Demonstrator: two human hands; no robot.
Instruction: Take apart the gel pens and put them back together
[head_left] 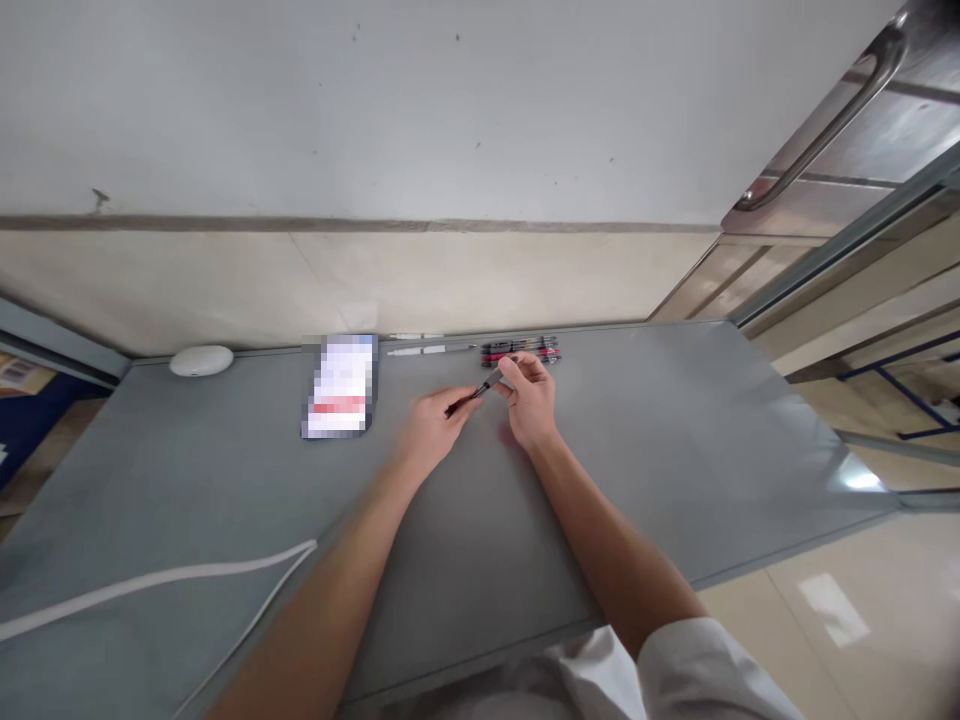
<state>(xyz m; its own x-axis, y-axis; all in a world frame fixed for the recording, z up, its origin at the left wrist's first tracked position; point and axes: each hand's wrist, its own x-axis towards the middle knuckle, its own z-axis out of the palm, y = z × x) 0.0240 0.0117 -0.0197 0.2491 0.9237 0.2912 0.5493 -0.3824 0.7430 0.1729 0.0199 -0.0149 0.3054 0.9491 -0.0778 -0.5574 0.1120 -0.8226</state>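
Observation:
A dark pen with a grey section (489,381) is held at a slant above the grey table (630,440). My left hand (433,428) pinches its lower, darker end. At the other end, the fingers of my right hand (532,402) close around the grey part and hide its tip. Just behind my right hand lies a row of several black and red pens (536,346), partly covered by my fingers. To their left, white pens (429,351) rest along the table's back edge.
A device with a bright, pixelated screen (341,385) lies left of my hands. Farther left sits a white oval object (201,361). A white cable (172,574) crosses the left front. The wall (420,280) rises behind the table; a metal handle (832,125) is at upper right.

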